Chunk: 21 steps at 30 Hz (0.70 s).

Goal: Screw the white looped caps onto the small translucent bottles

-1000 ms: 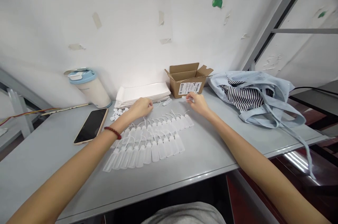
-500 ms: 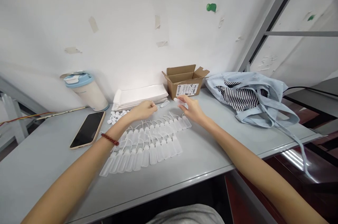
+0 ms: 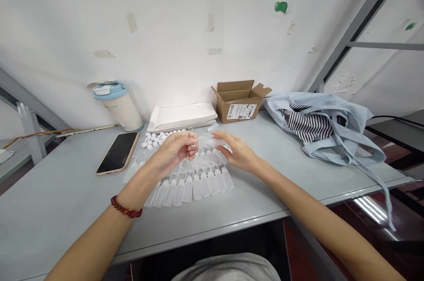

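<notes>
My right hand pinches a small translucent plastic bottle between thumb and fingers. From that bottle a thin white tube curves over to my left hand, whose closed fingertips hold its end. Both hands are raised over rows of similar bottles lying side by side on the grey table, most with a thin curved tube at the neck. My left hand and forearm cover part of these rows. One loose bottle lies in front of the carton, beyond my right fingertips.
Small white caps lie piled left of my hand, before a stack of white envelopes. An open cardboard box stands behind. At left are a phone and a tumbler; at right, a blue cloth bag.
Both hands have come back toward me over the bottle rows. My right hand brought its bottle leftward, and a tube now spans between it and my left fingers. The view has shifted slightly left.
</notes>
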Tool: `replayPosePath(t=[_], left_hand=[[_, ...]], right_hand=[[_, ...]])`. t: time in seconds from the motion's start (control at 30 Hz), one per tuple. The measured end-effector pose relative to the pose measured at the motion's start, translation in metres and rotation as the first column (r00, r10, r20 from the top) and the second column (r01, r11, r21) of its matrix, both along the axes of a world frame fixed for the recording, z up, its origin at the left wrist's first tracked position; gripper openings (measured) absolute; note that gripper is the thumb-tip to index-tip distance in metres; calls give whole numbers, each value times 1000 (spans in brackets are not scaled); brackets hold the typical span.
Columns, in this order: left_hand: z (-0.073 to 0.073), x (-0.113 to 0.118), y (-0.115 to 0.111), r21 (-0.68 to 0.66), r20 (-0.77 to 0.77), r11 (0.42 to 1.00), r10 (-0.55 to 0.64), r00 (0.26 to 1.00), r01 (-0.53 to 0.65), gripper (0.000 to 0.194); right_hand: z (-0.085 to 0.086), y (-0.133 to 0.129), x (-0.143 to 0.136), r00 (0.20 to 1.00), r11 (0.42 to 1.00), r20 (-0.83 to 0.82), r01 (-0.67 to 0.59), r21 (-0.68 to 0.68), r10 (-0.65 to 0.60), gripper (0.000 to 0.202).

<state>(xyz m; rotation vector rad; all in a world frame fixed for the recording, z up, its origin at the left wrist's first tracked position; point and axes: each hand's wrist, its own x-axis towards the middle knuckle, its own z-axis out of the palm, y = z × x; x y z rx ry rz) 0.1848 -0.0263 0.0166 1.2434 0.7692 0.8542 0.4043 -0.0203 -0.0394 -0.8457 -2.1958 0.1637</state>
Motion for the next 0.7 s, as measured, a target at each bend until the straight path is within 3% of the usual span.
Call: replayPosePath(t=[0.5,0.7], left_hand=[[-3,7,-8,-13,60,1000,20,998,-19,18],[-4,10,-9,3,-5,1000,-21,1000,21,20]], right_hand=[[4,-10,-6,990,997,-129,-57,58,64,42],[11,-14,-7,977,996,-207,-60,-58,47,33]])
